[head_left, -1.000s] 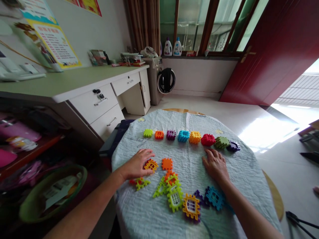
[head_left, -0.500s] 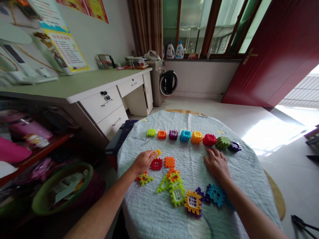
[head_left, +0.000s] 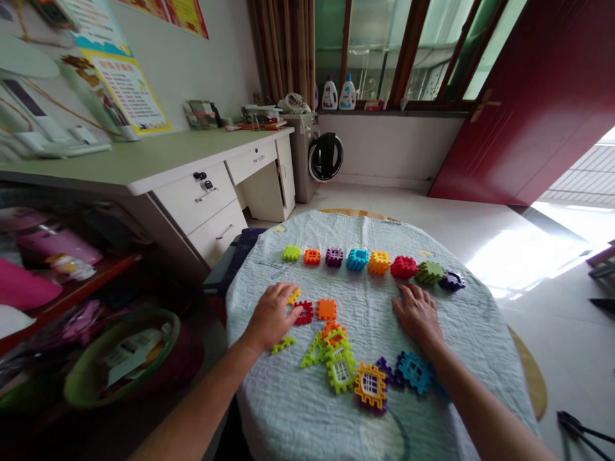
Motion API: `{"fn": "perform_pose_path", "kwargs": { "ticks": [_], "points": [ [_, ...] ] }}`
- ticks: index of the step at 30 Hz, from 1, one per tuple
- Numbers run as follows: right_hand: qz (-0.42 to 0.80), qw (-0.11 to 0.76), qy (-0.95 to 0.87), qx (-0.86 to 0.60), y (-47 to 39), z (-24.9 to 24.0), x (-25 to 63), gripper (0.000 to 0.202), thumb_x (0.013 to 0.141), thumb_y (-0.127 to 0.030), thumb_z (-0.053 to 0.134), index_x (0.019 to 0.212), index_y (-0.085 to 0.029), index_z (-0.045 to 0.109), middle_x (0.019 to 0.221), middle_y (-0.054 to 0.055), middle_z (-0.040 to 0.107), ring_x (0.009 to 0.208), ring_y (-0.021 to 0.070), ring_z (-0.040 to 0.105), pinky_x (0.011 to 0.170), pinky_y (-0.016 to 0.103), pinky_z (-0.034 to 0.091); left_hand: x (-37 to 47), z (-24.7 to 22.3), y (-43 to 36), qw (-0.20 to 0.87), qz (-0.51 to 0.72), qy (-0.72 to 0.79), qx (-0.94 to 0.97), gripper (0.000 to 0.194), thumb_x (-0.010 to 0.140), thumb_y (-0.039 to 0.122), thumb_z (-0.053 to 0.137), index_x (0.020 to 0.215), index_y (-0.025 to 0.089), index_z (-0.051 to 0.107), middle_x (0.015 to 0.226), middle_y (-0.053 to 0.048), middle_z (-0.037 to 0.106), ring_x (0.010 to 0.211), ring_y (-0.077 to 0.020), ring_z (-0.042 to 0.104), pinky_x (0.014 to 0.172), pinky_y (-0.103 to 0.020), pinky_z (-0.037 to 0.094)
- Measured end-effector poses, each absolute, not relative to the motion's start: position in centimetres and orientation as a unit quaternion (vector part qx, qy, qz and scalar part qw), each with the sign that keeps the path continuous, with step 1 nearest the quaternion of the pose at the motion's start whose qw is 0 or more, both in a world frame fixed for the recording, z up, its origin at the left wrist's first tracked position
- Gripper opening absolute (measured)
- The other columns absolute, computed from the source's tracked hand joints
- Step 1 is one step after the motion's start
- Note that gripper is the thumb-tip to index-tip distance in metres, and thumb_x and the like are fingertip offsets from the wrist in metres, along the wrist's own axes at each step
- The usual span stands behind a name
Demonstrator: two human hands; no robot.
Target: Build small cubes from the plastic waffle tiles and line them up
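While the left hand [head_left: 271, 314] has its grip parted, the yellow piece [head_left: 294, 296] lies by its fingers, red piece [head_left: 305, 312] right at the thumb, contact unclear; right hand [head_left: 417, 314] rests on cloth-covered worktop [head_left: 366, 314], grip loosely spread, near red block [head_left: 403, 267].

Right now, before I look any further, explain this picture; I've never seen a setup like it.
There is no machine: these are a person's two bare hands, seen by a camera worn on that person's head. On the cloth, eight colourful blocks stand in a row, with loose pieces nearer the person. The left hand is open, its fingers by a yellow piece and a red piece; neither looks gripped. The right hand lies palm down near the row, with nothing seen held.
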State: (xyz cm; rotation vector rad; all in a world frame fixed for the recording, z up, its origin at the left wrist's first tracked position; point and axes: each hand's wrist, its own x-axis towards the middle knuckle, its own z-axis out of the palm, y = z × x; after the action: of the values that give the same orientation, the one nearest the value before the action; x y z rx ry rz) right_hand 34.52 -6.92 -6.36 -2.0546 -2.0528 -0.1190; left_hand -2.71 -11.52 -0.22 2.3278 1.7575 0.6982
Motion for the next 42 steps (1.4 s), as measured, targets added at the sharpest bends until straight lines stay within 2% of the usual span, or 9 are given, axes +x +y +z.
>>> {"fn": "perform_pose_path", "kwargs": {
  "ticks": [3,9,14,17,23,28,31,34,42],
  "points": [
    [-0.038,0.118,-0.699,-0.704,-7.0,-6.2,34.5,0.044,0.095,-0.043,0.04,0.129,-0.02,0.056,0.132,0.01,0.057,0.118,0.0283,0.049,0.099,0.043,0.038,-0.3,0.6,-14.5,0.168,0.151,0.488,0.843,0.031,0.086,0.023,0.057,0.117,0.024,0.061,0.121,-0.007,0.062,0.116,-0.0243,0.054,0.107,-0.045,0.041],
    [-0.038,0.117,-0.699,-0.704,-7.1,-6.2,34.4,0.044,0.095,-0.043,0.041,0.13,-0.019,0.056,0.132,0.011,0.056,0.118,0.0282,0.049,0.1,0.042,0.037,3.4,0.6,-18.7,0.246,0.067,0.388,0.886,0.083,0.065,0.043,0.081,0.139,0.029,0.046,0.153,-0.01,0.039,0.142,-0.036,0.029,0.115,-0.057,0.029],
    [-0.039,0.112,-0.696,-0.708,-7.1,-6.0,34.3,0.044,0.096,-0.043,0.042,0.13,-0.02,0.055,0.132,0.01,0.056,0.118,0.0281,0.049,0.1,0.042,0.037,4.6,-1.0,-18.9,0.221,0.094,0.404,0.882,0.052,0.08,0.023,0.068,0.13,0.027,0.053,0.148,-0.009,0.045,0.137,-0.0296,0.04,0.115,-0.051,0.033],
    [-0.037,0.111,-0.696,-0.708,-7.1,-5.9,34.3,0.043,0.096,-0.043,0.042,0.13,-0.02,0.055,0.132,0.01,0.056,0.118,0.0276,0.05,0.1,0.041,0.038,5.1,-1.5,-17.8,0.234,0.142,0.425,0.863,0.046,0.079,0.016,0.067,0.124,0.024,0.058,0.143,-0.009,0.049,0.132,-0.0266,0.046,0.113,-0.045,0.037],
    [-0.034,0.117,-0.696,-0.707,-7.0,-6.2,34.4,0.042,0.094,-0.043,0.044,0.128,-0.021,0.057,0.131,0.01,0.056,0.117,0.0273,0.049,0.099,0.041,0.037,6.8,-1.1,-15.1,0.297,0.245,0.437,0.813,0.061,0.076,0.014,0.068,0.133,0.026,0.05,0.138,-0.008,0.052,0.13,-0.023,0.048,0.114,-0.042,0.038],
    [-0.034,0.119,-0.698,-0.705,-7.0,-6.3,34.5,0.043,0.095,-0.043,0.041,0.128,-0.02,0.056,0.13,0.01,0.056,0.117,0.0276,0.049,0.1,0.041,0.036,7.9,-0.7,-13.7,0.353,0.251,0.397,0.81,0.092,0.07,0.015,0.073,0.148,0.026,0.027,0.155,-0.012,0.028,0.146,-0.0263,0.027,0.119,-0.047,0.029],
    [-0.031,0.121,-0.697,-0.707,-7.0,-6.3,34.5,0.043,0.095,-0.044,0.041,0.128,-0.021,0.056,0.13,0.01,0.056,0.118,0.0279,0.048,0.1,0.041,0.036,7.0,-1.0,-13.8,0.336,0.26,0.415,0.805,0.087,0.073,0.007,0.062,0.149,0.028,0.025,0.159,-0.011,0.021,0.149,-0.0258,0.019,0.121,-0.049,0.025],
    [-0.026,0.123,-0.695,-0.708,-7.0,-6.2,34.5,0.043,0.094,-0.044,0.042,0.128,-0.021,0.056,0.132,0.01,0.055,0.118,0.0282,0.048,0.1,0.042,0.036,5.0,-1.3,-14.0,0.304,0.235,0.437,0.813,0.081,0.073,0.003,0.053,0.147,0.026,0.031,0.155,-0.011,0.031,0.147,-0.0246,0.025,0.121,-0.05,0.024],
    [-0.031,0.123,-0.696,-0.707,-7.1,-6.2,34.4,0.043,0.095,-0.043,0.041,0.128,-0.02,0.056,0.131,0.01,0.056,0.117,0.028,0.048,0.1,0.042,0.036,3.7,-1.7,-14.2,0.263,0.134,0.456,0.839,0.07,0.07,0.014,0.062,0.138,0.023,0.047,0.142,-0.008,0.053,0.139,-0.0292,0.036,0.117,-0.052,0.029]
  ]
}}
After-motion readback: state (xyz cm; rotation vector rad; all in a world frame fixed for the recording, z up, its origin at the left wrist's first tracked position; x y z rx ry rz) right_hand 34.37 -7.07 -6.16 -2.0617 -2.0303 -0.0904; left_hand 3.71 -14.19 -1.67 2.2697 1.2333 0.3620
